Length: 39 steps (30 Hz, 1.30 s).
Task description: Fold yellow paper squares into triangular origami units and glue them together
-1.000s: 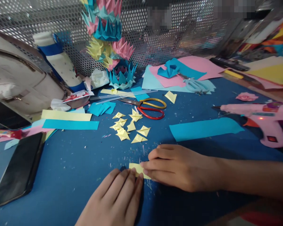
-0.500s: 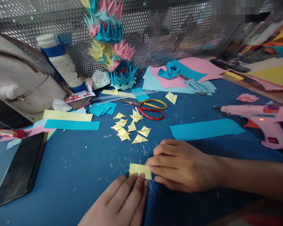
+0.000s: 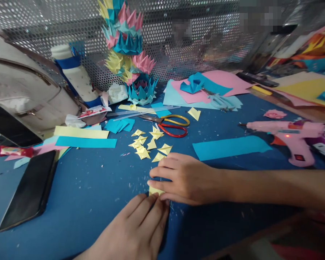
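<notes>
1. Small flat piece of pale-yellow paper (image 3: 155, 190): placed on the scuffed dark-blue tabletop (image 3: 81, 187), between the hands. Mostly covered by fingers; any crease cannot be made out.
2. Far left: black rectangular phone (image 3: 29, 193) laid flat. Past it, a long pale-yellow paper strip (image 3: 81, 133) and a long bright-blue paper strip (image 3: 86, 142), both left unfolded.
3. Left hand (image 3: 137, 231): fingers bunched close together, tips set on the near edge of the piece. Thumb mostly hidden; whether the paper is pinched or just pressed down cannot be told.
4. Folded pale-yellow paper triangles (image 3: 142, 152): clustered beyond the hands, a few overlapped. Folding judged done on these.
5. Metal scissors with one yellow and one red handle (image 3: 160, 120): laid just beyond the cluster, not held.
6. Right hand (image 3: 186, 178): fingers bent, forefinger and thumb parted around the paper's visible part. Firmness of hold cannot be told.
7. Right: wide bright-blue paper strip (image 3: 230, 147), then pink plastic glue gun (image 3: 285, 130) with its light lit. Neither is touched.
8. Progress, as judged: several triangles finished; the piece at the fingertips not yet shaped like them.
</notes>
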Tool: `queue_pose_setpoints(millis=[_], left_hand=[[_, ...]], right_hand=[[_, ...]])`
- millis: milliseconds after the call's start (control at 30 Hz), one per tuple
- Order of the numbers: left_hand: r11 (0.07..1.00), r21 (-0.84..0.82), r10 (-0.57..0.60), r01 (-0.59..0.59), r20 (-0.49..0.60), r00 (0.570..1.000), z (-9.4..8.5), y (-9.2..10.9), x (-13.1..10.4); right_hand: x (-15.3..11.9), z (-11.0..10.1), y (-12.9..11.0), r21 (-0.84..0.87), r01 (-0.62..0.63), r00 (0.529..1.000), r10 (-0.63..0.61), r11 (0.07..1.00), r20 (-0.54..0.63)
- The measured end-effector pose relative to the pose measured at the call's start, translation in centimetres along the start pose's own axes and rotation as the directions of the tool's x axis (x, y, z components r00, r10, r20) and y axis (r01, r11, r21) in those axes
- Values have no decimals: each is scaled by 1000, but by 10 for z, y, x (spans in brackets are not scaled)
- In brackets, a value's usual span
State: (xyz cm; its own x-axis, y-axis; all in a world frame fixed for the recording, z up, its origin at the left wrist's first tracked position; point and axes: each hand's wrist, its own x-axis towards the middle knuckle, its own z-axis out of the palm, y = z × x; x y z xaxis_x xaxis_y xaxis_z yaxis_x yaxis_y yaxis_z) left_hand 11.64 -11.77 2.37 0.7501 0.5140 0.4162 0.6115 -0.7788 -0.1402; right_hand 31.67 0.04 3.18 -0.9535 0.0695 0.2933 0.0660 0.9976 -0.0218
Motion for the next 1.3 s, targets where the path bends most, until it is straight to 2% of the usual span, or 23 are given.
queue_pose_setpoints(millis=[133, 267, 333, 467, 533, 600, 667, 733, 967, 1300], left_hand=[[1000, -12, 5, -5, 43, 999, -1, 1, -2], [1000, -18, 20, -18, 76, 997, -5, 0, -3], [999, -30, 30, -27, 98, 995, -7, -1, -1], [993, -116, 43, -37, 44, 998, -3, -5, 4], [966, -256, -20, 29, 39, 999, 1, -9, 7], [891, -404, -183, 208, 98, 978, 6, -16, 9], [849, -427, -276, 311, 145, 950, 9, -23, 12], [813, -454, -323, 364, 169, 931, 11, -31, 13], [696, -574, -417, 431, 166, 894, 17, -47, 15], [622, -645, -457, 443, 161, 875, 18, -45, 19]], right_hand=[[0, -7, -4, -26, -16, 999, 17, 1000, 40], [-17, -18, -14, -69, -37, 992, 45, 997, 122], [-27, -23, -18, -78, -55, 990, 65, 995, 124], [-36, -26, -20, -88, -84, 990, 93, 993, 107], [-33, -24, -17, -65, -97, 992, 102, 993, 76], [-27, -19, -15, -55, -121, 991, 124, 991, 50], [-20, -13, -13, -62, -148, 988, 151, 987, 47], [-14, -6, -13, -42, -165, 984, 168, 985, 52], [0, -1, -11, 89, -286, 949, 269, 954, 164], [3, 3, -2, 354, -404, 915, 372, 843, 158]])
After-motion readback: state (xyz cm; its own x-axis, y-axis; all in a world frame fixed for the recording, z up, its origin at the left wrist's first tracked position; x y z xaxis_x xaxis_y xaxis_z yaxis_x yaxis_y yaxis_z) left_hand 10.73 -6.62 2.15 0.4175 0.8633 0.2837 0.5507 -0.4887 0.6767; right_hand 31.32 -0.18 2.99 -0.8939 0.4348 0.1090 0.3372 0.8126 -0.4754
